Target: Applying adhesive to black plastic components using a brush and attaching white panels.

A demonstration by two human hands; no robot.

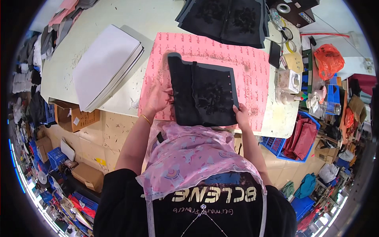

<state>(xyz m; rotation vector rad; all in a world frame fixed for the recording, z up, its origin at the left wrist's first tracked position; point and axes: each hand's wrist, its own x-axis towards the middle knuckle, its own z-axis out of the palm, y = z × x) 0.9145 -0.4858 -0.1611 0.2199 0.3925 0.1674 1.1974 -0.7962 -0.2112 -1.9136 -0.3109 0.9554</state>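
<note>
black fabric, left hand alongside, right hand pinching edge

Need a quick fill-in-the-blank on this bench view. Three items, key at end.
1. The printed rectangular sheet under the flat black fabric piece is coloured ____.
2. The bare hand pinching the black piece near its lower corner is the person's ____ one.
3. In the picture, the thick white-topped rectangular stack lies to the printed sheet's ____.
Missing words: pink; right; left.
</note>
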